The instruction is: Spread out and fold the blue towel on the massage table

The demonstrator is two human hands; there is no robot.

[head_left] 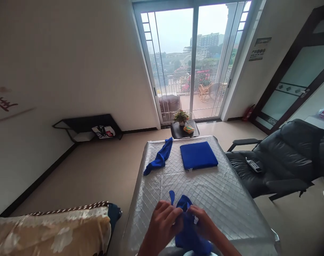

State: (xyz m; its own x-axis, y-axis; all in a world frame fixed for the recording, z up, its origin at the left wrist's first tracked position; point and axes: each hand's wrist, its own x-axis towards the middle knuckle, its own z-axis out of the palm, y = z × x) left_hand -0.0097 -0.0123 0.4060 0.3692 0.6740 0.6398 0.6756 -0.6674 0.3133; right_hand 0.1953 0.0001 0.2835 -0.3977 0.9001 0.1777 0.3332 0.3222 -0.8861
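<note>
My left hand (pixel 162 224) and right hand (pixel 204 222) both pinch bunched blue cloth (pixel 187 236) at near edge of counter (pixel 220 192). Risk: slack pinch, cloth slides off the shiny top.

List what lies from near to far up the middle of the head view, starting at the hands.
Left hand and right hand gripping a blue cloth → bare silver table cover → folded blue cloth → small black side table with potted plant → glass balcony door.
</note>
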